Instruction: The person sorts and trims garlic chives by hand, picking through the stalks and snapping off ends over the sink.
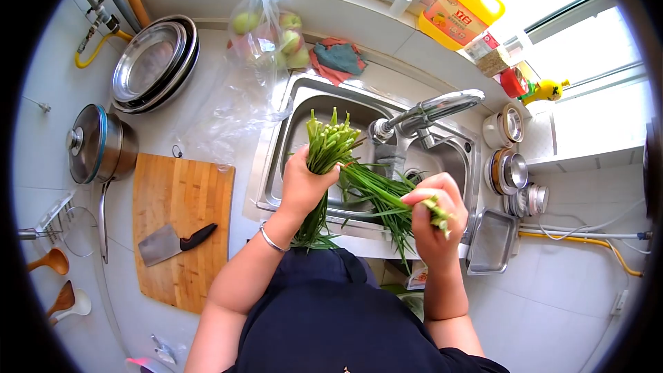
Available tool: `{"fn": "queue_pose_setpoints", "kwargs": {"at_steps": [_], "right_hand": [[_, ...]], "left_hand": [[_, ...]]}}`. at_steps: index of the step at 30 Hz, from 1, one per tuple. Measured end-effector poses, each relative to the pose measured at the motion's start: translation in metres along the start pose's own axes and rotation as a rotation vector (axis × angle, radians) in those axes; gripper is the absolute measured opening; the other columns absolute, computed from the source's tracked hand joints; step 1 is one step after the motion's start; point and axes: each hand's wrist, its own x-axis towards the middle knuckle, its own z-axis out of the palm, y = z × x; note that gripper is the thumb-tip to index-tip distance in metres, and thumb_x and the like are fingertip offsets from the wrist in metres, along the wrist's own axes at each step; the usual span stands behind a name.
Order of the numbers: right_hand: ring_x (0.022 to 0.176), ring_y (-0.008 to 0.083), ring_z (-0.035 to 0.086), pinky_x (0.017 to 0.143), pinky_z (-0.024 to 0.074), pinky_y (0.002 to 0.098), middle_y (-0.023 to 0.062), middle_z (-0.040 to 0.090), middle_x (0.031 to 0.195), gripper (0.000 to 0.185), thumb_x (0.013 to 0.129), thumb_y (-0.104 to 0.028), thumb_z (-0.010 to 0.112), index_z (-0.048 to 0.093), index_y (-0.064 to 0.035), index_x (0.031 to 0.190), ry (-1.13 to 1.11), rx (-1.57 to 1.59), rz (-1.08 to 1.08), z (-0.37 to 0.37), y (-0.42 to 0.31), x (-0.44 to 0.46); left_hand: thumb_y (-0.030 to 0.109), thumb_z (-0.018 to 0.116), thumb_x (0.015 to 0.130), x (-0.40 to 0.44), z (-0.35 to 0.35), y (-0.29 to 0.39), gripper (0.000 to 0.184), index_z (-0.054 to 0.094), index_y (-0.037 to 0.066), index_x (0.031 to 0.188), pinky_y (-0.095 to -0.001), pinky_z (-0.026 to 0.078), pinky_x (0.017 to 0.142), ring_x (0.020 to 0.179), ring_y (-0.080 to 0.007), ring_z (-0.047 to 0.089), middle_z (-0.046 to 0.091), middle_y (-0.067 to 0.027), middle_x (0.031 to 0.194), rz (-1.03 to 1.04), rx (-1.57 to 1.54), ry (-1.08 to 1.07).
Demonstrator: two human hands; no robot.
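Head view: left hand (302,181) clamps a thick green bunch (327,152), stalk ends (334,124) above; right hand (436,235) grips a smaller bunch (438,215).

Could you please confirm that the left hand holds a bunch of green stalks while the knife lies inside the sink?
Not quite: the head view shows the knife lying on the wooden cutting board, not inside the sink. The left hand does hold a bunch of green stalks.
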Motion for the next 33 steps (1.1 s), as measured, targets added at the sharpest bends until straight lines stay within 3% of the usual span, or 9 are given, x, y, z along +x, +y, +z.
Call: {"fn": "queue_pose_setpoints", "kwargs": {"at_steps": [12,20,22,26,33], "right_hand": [[0.061,0.0236,0.055,0.055,0.0442,0.0305,0.0117,0.057,0.076,0.005,0.077,0.002,0.058,0.056,0.0009,0.082,0.092,-0.073,0.129,0.003,0.011,-0.009],[0.068,0.0252,0.055,0.058,0.0452,0.0333,0.0105,0.053,0.080,0.019,0.069,0.004,0.060,0.058,-0.0034,0.086,0.164,-0.169,-0.037,0.009,0.016,-0.022],[0.067,0.0250,0.054,0.059,0.0454,0.0331,0.0103,0.053,0.078,0.019,0.069,0.005,0.060,0.058,-0.0033,0.086,0.267,-0.195,-0.120,0.004,0.017,-0.025],[0.068,0.0252,0.054,0.061,0.0447,0.0329,0.0119,0.053,0.078,0.013,0.075,0.005,0.056,0.058,-0.0019,0.086,0.314,-0.237,-0.025,-0.013,0.015,-0.013],[0.074,0.0296,0.056,0.066,0.0450,0.0357,0.0130,0.056,0.086,0.011,0.078,-0.002,0.058,0.057,0.0008,0.089,0.132,-0.155,0.088,0.007,0.046,-0.007]], "left_hand": [[0.002,0.066,0.070,-0.002,0.002,-0.013,0.029,0.059,0.000,0.097,-0.0288,0.048,0.073,0.076,-0.0165,0.062,0.065,-0.0104,0.084,-0.013,0.035,-0.040],[0.003,0.065,0.069,0.007,0.007,-0.009,0.027,0.059,-0.001,0.096,-0.0280,0.047,0.070,0.074,-0.0149,0.061,0.065,-0.0118,0.081,-0.016,0.125,0.062],[0.003,0.064,0.068,0.011,0.006,-0.015,0.028,0.059,-0.002,0.096,-0.0285,0.047,0.069,0.073,-0.0143,0.061,0.065,-0.0110,0.081,0.059,0.214,0.199],[-0.003,0.066,0.073,0.014,-0.010,-0.016,0.020,0.057,0.000,0.090,-0.0253,0.048,0.063,0.068,-0.0116,0.059,0.062,-0.0052,0.076,-0.206,-0.221,0.151],[-0.004,0.065,0.073,0.016,-0.031,-0.017,0.029,0.054,-0.001,0.099,-0.0255,0.048,0.061,0.066,-0.0148,0.059,0.061,-0.0073,0.081,-0.319,-0.319,0.088]]}}
